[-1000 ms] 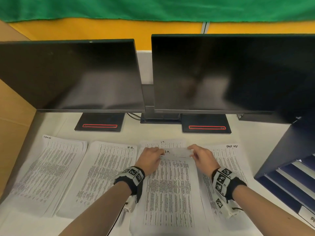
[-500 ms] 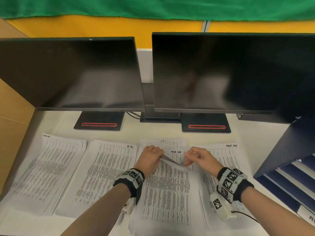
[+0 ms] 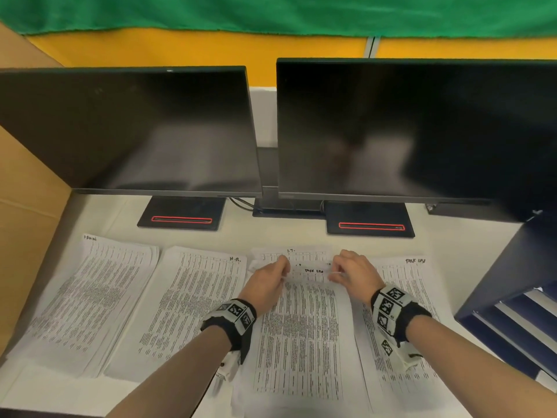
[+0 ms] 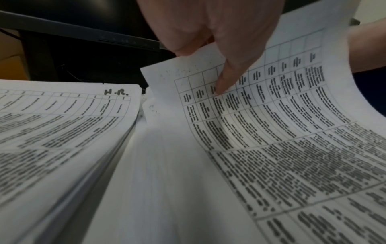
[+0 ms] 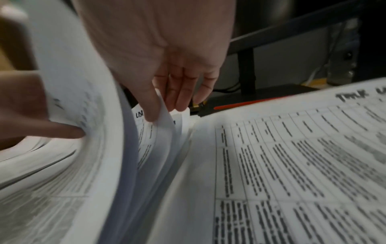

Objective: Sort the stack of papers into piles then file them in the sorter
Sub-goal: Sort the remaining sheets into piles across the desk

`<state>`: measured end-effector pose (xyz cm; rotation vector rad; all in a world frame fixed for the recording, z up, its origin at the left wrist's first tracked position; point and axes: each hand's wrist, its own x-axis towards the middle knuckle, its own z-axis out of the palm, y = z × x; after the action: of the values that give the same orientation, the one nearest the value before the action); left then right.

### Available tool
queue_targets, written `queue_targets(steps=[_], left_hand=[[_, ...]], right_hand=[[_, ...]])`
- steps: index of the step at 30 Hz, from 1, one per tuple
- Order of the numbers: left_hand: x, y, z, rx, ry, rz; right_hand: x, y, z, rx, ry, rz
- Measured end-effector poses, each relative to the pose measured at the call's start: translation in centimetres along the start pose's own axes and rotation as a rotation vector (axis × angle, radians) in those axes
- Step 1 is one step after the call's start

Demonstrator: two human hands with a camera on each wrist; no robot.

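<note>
Printed sheets lie in piles along the desk: a far-left pile, an "H.R." pile, a small "I.T." pile at the back, and a "Task list" pile. The centre stack lies in front of me. My left hand pinches the top-left corner of its top sheets. My right hand holds their top-right edge, thumb against the bent sheets, fingers between sheet edges. A sheet marked "Task list" shows under the raised edge.
Two dark monitors stand on bases behind the piles. A dark blue sorter with slanted shelves stands at the right edge. A cardboard wall closes the left side. Bare desk shows at the near left.
Over the last second both hands peeled the far edge of the centre stack's top sheets up and back, uncovering a "Task list" heading beneath. The hands now sit slightly farther apart.
</note>
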<state>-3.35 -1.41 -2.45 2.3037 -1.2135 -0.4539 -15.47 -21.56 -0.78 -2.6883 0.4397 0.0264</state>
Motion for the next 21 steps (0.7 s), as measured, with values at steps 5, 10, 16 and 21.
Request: queue_targets(steps=[5,10,16,21], left_hand=[[0.1,-0.2,0.0,0.027,0.027,0.094],[0.3,-0.7,0.2,0.048,0.046,0.136],[0.6,-1.0,-0.1,-0.025,0.016,0.092],[1.0,-0.9,-0.7,-0.063,0.017,0.042]], right_hand=[[-1.2,0.0,0.2,0.233,0.103,0.006],[-2.5,-0.2,0.5,0.800,-0.083,0.431],[-2.5,-0.2,1.4,0.700,-0.365,0.673],[-1.9,0.0,-1.5,0.367,-0.389,0.772]])
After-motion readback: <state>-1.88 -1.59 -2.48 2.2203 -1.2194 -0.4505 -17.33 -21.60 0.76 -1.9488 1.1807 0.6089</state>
